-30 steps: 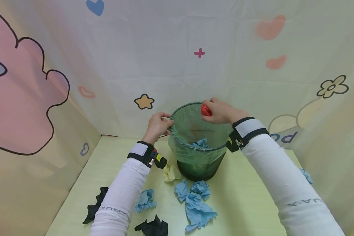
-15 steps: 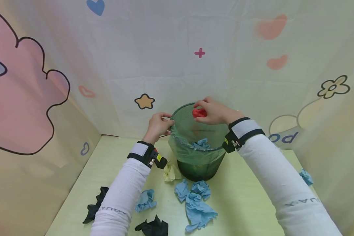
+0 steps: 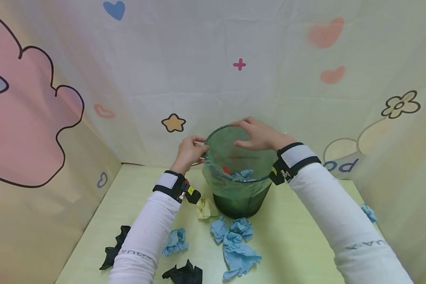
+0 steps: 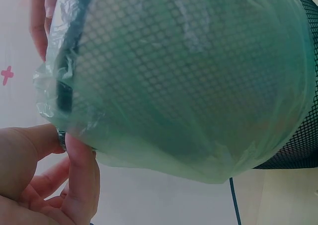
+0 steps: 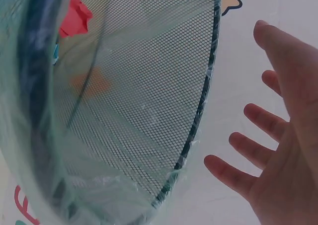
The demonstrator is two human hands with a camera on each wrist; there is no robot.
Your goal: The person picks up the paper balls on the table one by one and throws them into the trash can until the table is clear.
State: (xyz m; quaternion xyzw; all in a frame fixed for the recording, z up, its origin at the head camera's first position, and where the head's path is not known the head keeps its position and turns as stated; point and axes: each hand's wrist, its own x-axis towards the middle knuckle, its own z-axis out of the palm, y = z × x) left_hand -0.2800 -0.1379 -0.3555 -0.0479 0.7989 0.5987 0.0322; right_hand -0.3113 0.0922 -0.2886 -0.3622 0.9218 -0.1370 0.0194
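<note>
A dark mesh wastebasket [image 3: 241,203] with a green plastic liner [image 4: 189,101] folded over its rim stands upright at the back of the table. My left hand [image 3: 191,152] pinches the left side of the rim and liner between thumb and fingers. Above the basket's right side, my right hand [image 3: 259,135] is spread with nothing in it; its fingers [image 5: 248,150] show apart in the right wrist view. Inside the basket lie a red crumpled paper [image 5: 75,17], partly hidden by the rim, and a blue crumpled paper [image 3: 244,174].
Several blue crumpled papers [image 3: 239,254] lie in front of the basket, with a yellow one [image 3: 205,207] against its left base. Black crumpled papers [image 3: 185,273] are near the front and left. Another blue paper [image 3: 369,213] sits at the right edge. A printed curtain [image 3: 206,79] stands behind.
My right hand moved slightly left over the basket, then its fingers spread and let go of the red crumpled paper, which dropped inside. The left hand kept its place on the rim.
</note>
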